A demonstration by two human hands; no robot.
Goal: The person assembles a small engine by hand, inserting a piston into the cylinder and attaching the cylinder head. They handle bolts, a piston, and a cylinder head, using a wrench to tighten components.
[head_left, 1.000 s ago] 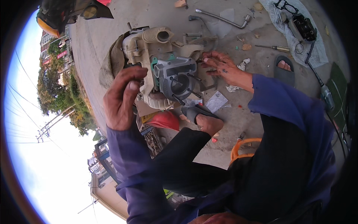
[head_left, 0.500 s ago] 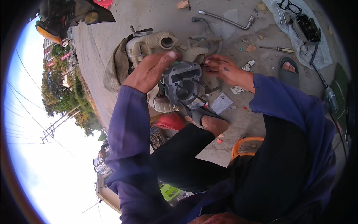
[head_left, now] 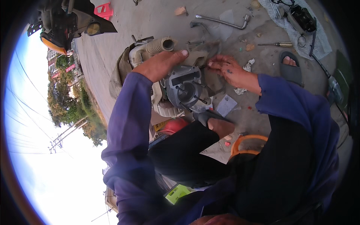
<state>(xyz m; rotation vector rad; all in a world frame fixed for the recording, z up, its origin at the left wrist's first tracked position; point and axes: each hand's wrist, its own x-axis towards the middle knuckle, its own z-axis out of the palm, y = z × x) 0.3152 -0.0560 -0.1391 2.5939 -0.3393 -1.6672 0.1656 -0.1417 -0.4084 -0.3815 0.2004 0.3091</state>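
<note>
A grey engine cylinder (head_left: 176,92) with long studs standing out of its open bore sits on a dusty engine (head_left: 163,107). My left hand (head_left: 159,65) lies along the cylinder's far left side, its thumb stretched to the right and its other fingers hidden. At the far right side of the cylinder is my right hand (head_left: 230,71), with thumb and fingertips pressed together. Whatever lies between those fingertips is too small or hidden to make out. Beyond my left hand, a ribbed hose (head_left: 159,45) with an open end belongs to the dusty assembly.
On the ground lie an L-shaped wrench (head_left: 225,21), a screwdriver (head_left: 275,44) and crumpled paper (head_left: 248,65). A black engine part (head_left: 302,19) rests on a pale sheet at far right. My sandalled foot (head_left: 290,69) is at right, an orange stool (head_left: 249,141) nearer me.
The whole view has shifted slightly. My right fingers have drawn together into a pinch beside the cylinder. My left hand keeps its place on the far left side.
</note>
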